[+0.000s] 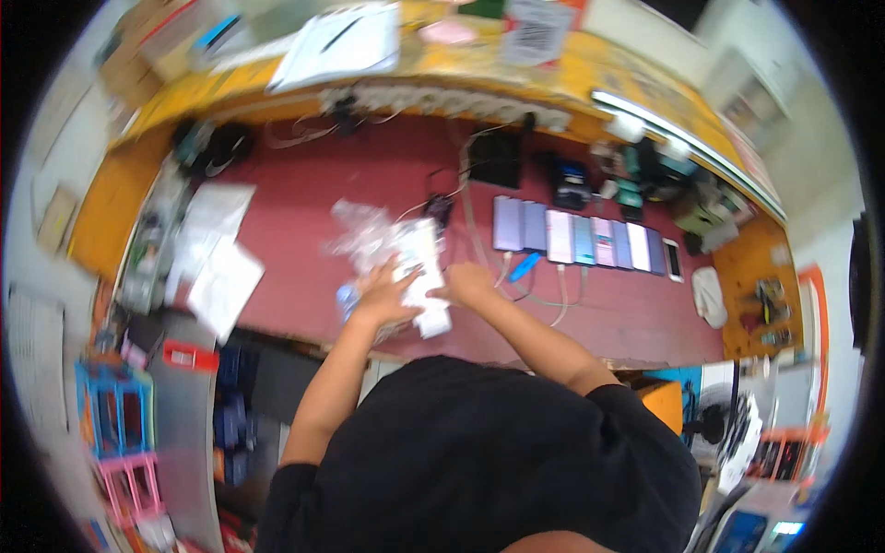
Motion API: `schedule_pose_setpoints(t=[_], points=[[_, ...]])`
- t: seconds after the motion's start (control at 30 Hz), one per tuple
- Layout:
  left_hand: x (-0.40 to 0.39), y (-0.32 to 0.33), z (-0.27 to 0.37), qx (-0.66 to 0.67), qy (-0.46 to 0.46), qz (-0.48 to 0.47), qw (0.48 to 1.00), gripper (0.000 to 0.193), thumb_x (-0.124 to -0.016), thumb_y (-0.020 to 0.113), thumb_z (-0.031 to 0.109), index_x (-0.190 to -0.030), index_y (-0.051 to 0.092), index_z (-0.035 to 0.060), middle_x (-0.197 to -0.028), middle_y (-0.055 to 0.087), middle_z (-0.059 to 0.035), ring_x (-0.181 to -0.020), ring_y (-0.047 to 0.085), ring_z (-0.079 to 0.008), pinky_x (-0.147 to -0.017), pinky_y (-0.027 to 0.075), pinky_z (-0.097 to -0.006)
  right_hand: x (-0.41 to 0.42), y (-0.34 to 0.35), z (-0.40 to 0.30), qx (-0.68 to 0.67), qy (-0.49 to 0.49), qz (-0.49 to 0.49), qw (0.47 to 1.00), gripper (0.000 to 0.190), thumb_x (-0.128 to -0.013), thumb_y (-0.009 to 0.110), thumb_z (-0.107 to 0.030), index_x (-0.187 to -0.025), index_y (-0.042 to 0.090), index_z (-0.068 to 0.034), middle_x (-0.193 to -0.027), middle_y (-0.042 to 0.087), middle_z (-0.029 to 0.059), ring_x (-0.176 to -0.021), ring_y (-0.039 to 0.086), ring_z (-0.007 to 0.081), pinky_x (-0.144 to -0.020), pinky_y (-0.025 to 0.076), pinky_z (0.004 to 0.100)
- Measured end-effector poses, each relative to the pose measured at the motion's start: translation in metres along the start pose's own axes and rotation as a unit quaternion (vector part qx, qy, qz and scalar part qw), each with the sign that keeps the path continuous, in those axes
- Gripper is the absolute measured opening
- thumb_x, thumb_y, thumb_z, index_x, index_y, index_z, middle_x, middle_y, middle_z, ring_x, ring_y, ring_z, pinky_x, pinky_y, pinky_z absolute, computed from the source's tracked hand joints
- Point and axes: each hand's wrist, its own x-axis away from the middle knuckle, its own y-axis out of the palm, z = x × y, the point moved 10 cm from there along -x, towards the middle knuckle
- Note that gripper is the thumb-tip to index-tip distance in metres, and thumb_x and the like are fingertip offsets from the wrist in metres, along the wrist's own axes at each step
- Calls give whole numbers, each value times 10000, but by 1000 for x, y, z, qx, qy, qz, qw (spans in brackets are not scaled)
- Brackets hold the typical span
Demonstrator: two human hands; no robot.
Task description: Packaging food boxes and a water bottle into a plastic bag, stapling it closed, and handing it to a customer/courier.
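My left hand lies with its fingers spread over the left side of a strip of white paper pieces, beside crumpled clear plastic. My right hand is curled at the strip's right edge, its thumb and finger close to the paper; blur hides whether it pinches anything. Some bluish clear plastic shows left of my left hand. To the right, several smartphones lie in a row on the red tabletop, some with lit screens and white cables.
A blue object and a white smartphone lie at the right. Loose papers cover the table's left end. A black tablet-like panel and a long power strip are at the back, under a yellow shelf bearing a notebook.
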Motion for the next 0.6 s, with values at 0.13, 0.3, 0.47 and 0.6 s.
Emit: schedule_pose_setpoints(t=[0.13, 0.3, 0.47, 0.6], points=[[5, -6, 16, -2, 2, -3, 1000, 809, -563, 699, 526, -1293, 417, 320, -1454, 116, -123, -1277, 165, -406, -981, 142, -596, 18, -19, 104, -75, 58, 75, 993, 548, -649, 666, -532, -868, 631, -31, -856, 630, 192, -840, 612, 322, -700, 482, 414], [0, -1, 22, 13, 14, 17, 1000, 798, -568, 704, 514, -1284, 441, 280, -1445, 140, -130, -1275, 167, -406, -989, 92, -590, 53, -142, 249, -405, -25, 388, 828, 323, -720, 709, -334, -770, 587, -39, -673, 555, 51, -619, 521, 137, -530, 433, 301], [11, -20, 23, 33, 15, 109, 993, 813, -595, 720, 443, -1304, 410, 193, -1411, 206, -164, -1258, 207, -398, -996, 122, -548, 60, -254, 296, -766, -63, 333, 547, 571, -788, 662, -243, -1194, 350, 8, -1151, 461, 145, -1031, 487, 223, -816, 441, 366], [32, -45, 37, 93, 23, 254, 963, 762, -638, 713, 342, -1292, 398, 111, -1389, 243, -181, -1244, 235, -394, -1004, 155, -514, 41, -299, 315, -740, -109, 350, 564, 498, -786, 663, -172, -1149, 376, 11, -1175, 457, 157, -1080, 465, 247, -911, 356, 467]])
